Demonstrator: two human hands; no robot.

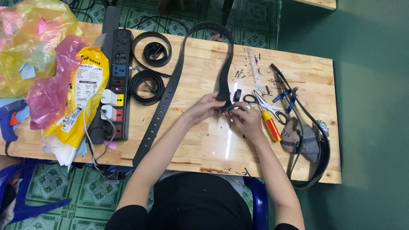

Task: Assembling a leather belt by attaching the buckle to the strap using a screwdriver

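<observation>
Both hands meet at one end of a long black belt (172,85) on the wooden table (204,145). Left hand (207,106) pinches the belt end from the left, fingers closed on the strap. Right hand (247,121) is closed on the same end from the right, fingertips at a small dark metal piece; cannot tell exactly what that piece is. The belt arcs up from the hands over the far table edge and comes back down as a punched strap to the near edge, left of the hands.

Relative to the belt: two coiled belts (150,68) lie just left of its punched strap, one above the other. A black power strip (115,85) with white plugs sits further left, then a yellow bag (83,98) and pink and yellow plastic bags (38,55). A blue glue gun (10,119) is at the far left table edge. Right of the belt end: scissors (262,102), a red-yellow screwdriver (271,125), blue pliers (287,98), a grey cloth (300,136), and another black belt (319,145) curving along the right edge. Black scraps are scattered near the hands.
</observation>
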